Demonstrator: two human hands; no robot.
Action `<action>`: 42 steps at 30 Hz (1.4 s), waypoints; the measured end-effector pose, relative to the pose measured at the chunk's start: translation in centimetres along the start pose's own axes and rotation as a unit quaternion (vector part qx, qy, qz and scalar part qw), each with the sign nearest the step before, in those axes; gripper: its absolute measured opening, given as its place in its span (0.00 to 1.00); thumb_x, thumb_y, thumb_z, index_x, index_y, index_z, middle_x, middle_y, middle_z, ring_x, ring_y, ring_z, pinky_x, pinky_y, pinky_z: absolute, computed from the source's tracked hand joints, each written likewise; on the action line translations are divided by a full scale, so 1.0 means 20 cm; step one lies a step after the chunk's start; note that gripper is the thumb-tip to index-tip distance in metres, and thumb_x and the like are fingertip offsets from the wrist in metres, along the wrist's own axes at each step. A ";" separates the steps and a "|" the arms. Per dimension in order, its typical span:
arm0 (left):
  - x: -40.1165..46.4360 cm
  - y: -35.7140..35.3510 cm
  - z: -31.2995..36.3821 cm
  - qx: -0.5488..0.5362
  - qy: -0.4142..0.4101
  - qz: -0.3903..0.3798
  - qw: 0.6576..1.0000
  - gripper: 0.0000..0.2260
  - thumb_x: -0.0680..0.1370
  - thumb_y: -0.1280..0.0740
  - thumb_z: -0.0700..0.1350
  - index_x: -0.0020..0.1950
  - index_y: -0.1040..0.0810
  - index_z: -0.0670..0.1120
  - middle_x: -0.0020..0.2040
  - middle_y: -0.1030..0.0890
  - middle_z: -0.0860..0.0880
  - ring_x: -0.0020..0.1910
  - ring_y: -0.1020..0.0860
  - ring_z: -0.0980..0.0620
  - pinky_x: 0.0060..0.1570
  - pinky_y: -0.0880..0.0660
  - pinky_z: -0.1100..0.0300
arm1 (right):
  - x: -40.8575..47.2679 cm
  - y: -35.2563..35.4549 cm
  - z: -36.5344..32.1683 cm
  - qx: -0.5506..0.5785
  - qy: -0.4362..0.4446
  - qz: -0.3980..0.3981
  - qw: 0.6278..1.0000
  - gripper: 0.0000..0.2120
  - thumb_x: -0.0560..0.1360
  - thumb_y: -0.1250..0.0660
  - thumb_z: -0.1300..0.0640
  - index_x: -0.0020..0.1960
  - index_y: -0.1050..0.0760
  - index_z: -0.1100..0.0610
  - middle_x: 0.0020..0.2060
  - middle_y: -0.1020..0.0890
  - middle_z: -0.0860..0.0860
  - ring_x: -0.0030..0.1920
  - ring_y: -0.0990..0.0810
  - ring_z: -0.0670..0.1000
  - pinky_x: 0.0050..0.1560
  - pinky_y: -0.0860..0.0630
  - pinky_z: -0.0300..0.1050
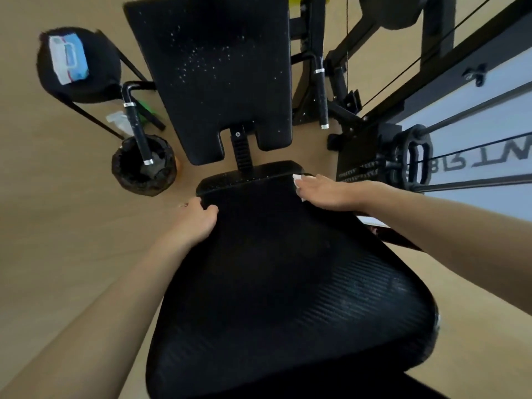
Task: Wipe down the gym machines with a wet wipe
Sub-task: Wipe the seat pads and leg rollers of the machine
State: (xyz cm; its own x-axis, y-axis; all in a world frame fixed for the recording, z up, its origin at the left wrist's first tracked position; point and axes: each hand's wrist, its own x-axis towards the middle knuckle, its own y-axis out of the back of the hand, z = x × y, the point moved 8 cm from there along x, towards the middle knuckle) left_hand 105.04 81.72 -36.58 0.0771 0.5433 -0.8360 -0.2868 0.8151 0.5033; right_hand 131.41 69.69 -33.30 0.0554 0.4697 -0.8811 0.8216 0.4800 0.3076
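A black padded seat [276, 283] of a gym machine fills the lower middle of the view. Its black back pad [218, 76], speckled with white spots, rises beyond it. My right hand [331, 192] lies flat on the seat's far right corner, pressing a white wet wipe [297, 180] whose edge shows under the fingertips. My left hand [200, 218] grips the seat's far left edge, thumb on top and fingers curled over the side.
A blue and white pack of wipes [67, 57] lies on a round black pad at the upper left. A black roller pad [144, 165] and handle [136, 126] stand left of the seat. Another handle [321, 93], cables and the machine frame [403, 156] crowd the right. Tan floor surrounds everything.
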 end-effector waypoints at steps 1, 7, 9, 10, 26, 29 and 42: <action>0.00 0.00 0.00 -0.003 0.002 0.001 1.000 0.28 0.83 0.43 0.53 0.81 0.40 0.44 0.79 0.39 0.40 0.76 0.36 0.39 0.75 0.37 0.45 | -0.16 -0.02 -0.06 -0.032 0.053 -0.004 0.998 0.19 0.88 0.53 0.54 0.70 0.30 0.59 0.67 0.29 0.55 0.68 0.32 0.56 0.71 0.41 0.48; -0.01 -0.01 0.01 -0.009 0.008 0.003 1.000 0.26 0.83 0.45 0.52 0.80 0.40 0.44 0.79 0.40 0.40 0.75 0.36 0.39 0.72 0.37 0.45 | -0.89 -0.31 -0.32 -0.171 0.210 -0.147 0.951 0.26 0.87 0.57 0.44 0.82 0.61 0.41 0.78 0.61 0.31 0.75 0.65 0.29 0.77 0.66 0.34; -0.01 -0.01 0.01 -0.009 0.011 0.006 1.000 0.26 0.84 0.45 0.52 0.80 0.40 0.44 0.79 0.40 0.40 0.75 0.36 0.39 0.72 0.37 0.45 | -0.89 -0.32 -0.33 -0.169 0.198 -0.156 0.953 0.25 0.87 0.58 0.43 0.82 0.61 0.40 0.79 0.60 0.30 0.75 0.65 0.29 0.77 0.64 0.35; -0.01 -0.02 0.02 -0.012 0.012 0.006 1.000 0.26 0.84 0.46 0.51 0.80 0.40 0.43 0.79 0.41 0.40 0.75 0.36 0.39 0.72 0.37 0.45 | -0.85 -0.29 -0.30 -0.172 0.195 -0.146 0.955 0.25 0.87 0.58 0.43 0.82 0.61 0.39 0.79 0.60 0.30 0.75 0.64 0.29 0.77 0.64 0.35; 0.05 0.01 -0.15 -0.265 0.085 0.003 0.960 0.24 0.74 0.45 0.47 0.66 0.24 0.41 0.60 0.20 0.39 0.57 0.21 0.37 0.58 0.23 0.44 | -0.32 -0.47 -0.57 -0.250 0.209 -0.184 0.928 0.26 0.88 0.56 0.55 0.83 0.59 0.57 0.82 0.60 0.49 0.74 0.67 0.37 0.56 0.75 0.18; 0.02 -0.01 -0.17 -0.324 0.106 -0.021 0.940 0.22 0.74 0.43 0.47 0.64 0.22 0.41 0.57 0.18 0.40 0.54 0.20 0.40 0.52 0.22 0.48 | -0.08 -0.33 -0.46 -0.214 0.128 -0.141 0.958 0.25 0.88 0.57 0.52 0.83 0.59 0.55 0.83 0.58 0.51 0.81 0.61 0.48 0.74 0.66 0.34; 0.03 0.00 -0.13 -0.365 0.090 0.005 0.927 0.20 0.83 0.46 0.49 0.65 0.25 0.38 0.61 0.21 0.39 0.58 0.22 0.38 0.62 0.25 0.46 | 0.38 -0.57 -0.84 -0.151 0.187 -0.147 0.959 0.22 0.87 0.52 0.57 0.80 0.38 0.58 0.78 0.35 0.57 0.79 0.40 0.55 0.81 0.49 0.51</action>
State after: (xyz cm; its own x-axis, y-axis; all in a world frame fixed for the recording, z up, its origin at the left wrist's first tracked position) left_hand 102.55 81.46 -37.68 -0.0713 0.4546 -0.8878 -0.8609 0.4215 0.2849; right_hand 113.01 80.20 -37.37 -0.4084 0.4870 -0.7721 0.5657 0.7988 0.2046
